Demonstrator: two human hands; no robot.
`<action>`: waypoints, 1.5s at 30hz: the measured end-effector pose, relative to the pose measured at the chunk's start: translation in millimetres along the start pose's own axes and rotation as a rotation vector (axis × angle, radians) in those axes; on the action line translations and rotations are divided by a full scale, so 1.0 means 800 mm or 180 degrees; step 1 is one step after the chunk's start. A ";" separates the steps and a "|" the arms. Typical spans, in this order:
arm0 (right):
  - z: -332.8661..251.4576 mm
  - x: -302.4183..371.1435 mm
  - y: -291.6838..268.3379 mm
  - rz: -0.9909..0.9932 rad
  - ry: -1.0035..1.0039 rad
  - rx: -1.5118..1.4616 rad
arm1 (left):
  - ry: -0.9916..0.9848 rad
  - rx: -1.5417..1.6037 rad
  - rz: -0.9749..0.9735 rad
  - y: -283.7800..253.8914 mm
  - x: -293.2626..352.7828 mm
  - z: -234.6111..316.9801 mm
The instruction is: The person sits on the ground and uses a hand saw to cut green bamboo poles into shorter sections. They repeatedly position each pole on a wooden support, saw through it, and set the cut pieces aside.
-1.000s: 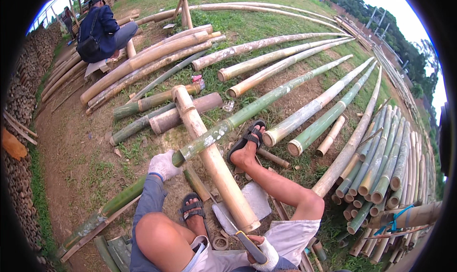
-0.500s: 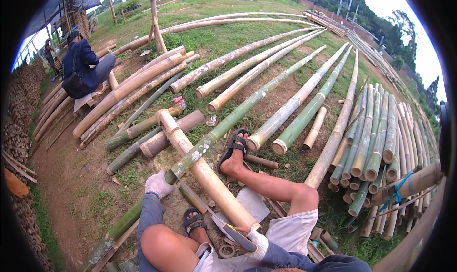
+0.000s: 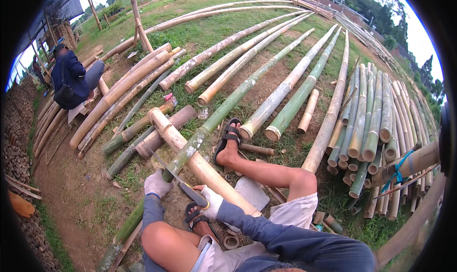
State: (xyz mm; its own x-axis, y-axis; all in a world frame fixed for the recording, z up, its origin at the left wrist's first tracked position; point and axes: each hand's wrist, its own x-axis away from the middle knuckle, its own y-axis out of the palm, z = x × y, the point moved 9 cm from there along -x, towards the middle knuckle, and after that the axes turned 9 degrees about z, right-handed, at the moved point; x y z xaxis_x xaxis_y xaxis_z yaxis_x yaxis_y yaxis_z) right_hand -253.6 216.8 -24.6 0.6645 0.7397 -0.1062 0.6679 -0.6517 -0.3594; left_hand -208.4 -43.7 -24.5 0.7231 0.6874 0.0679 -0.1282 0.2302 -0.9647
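Thin saw (image 3: 188, 190) moved forward — across round green bamboo (image 3: 228, 106).

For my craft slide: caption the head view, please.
Gloved left hand at a green bamboo pole, gloved right hand holding a saw.

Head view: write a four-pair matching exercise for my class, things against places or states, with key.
1. white-gloved left hand
2. white-gloved right hand
3. thick, pale tan bamboo log
4. bright blue tie

A. knotted around tan bamboo, far right
B. gripping grey-and-yellow-handled saw
C. lying crosswise beneath long green bamboo pole
D. at that pole's near end

Pairs: 1-D; 2-B; 3-C; 4-A
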 end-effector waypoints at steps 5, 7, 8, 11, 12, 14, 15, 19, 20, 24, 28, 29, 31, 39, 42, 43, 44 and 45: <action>0.059 0.242 -0.069 -0.0324 0.1181 -0.2676 | 0.0048 -0.0001 -0.0047 0.006 -0.011 -0.001; 0.067 0.268 -0.078 -0.0429 0.1783 -0.2736 | -0.0015 -0.0001 -0.0016 0.008 -0.012 -0.003; 0.061 0.255 -0.071 -0.0491 0.2030 -0.2827 | -0.0043 -0.0039 0.0028 0.007 -0.012 -0.004; 0.001 0.107 -0.064 -0.0023 0.0136 -0.0064 | 0.0033 -0.0013 0.0082 0.000 -0.009 0.002; 0.003 0.049 -0.038 -0.0080 0.0319 0.0002 | 0.0012 -0.0079 0.0041 -0.002 -0.006 0.001; 0.002 -0.044 0.014 -0.0087 0.0486 0.0114 | -0.0092 -0.0021 -0.0071 -0.002 -0.005 -0.001; -0.004 -0.065 0.023 0.0037 0.0236 0.0083 | -0.0136 0.0044 -0.0114 -0.001 -0.006 -0.003; 0.015 0.037 -0.007 -0.0019 0.0018 -0.0122 | 0.0094 0.0002 -0.0208 0.011 -0.010 -0.013; 0.016 0.080 -0.038 0.0022 -0.0208 -0.0109 | 0.0116 -0.0023 -0.0225 0.015 -0.014 -0.016; -0.010 0.259 -0.133 0.0203 -0.0748 0.0137 | 0.0172 0.0082 -0.0172 0.026 -0.022 -0.024; -0.026 0.192 -0.103 0.0270 -0.0659 -0.0154 | 0.0151 0.0046 -0.0138 0.027 -0.020 -0.022; -0.020 0.141 -0.081 0.0340 -0.0622 0.0076 | 0.0104 0.0033 -0.0151 0.026 -0.018 -0.023; 0.006 0.026 -0.020 0.0331 -0.0368 0.0152 | 0.0087 0.0065 -0.0139 0.022 -0.014 -0.021; 0.024 0.057 -0.022 0.0132 -0.0559 0.0118 | 0.0273 0.0137 -0.0160 0.019 -0.011 -0.020; -0.004 0.199 -0.096 0.0160 -0.0452 -0.0286 | 0.0346 0.0184 -0.0114 0.022 -0.017 -0.022; -0.010 0.236 -0.115 0.0111 -0.0172 -0.0098 | 0.0339 0.0163 -0.0102 0.023 -0.019 -0.024; -0.025 0.244 -0.125 0.0213 -0.0546 0.0102 | 0.0333 0.0157 -0.0141 0.026 -0.018 -0.024; -0.027 0.241 -0.125 0.0173 -0.0413 0.0125 | 0.0335 0.0191 -0.0164 0.027 -0.018 -0.025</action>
State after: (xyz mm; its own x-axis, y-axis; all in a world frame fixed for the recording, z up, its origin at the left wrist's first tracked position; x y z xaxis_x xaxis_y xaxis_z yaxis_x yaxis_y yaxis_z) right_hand -184.8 421.2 10.8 0.6487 0.7207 -0.2446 0.6169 -0.6861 -0.3856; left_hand -208.5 -62.2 -51.3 0.7965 0.5983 0.0870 -0.1271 0.3064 -0.9434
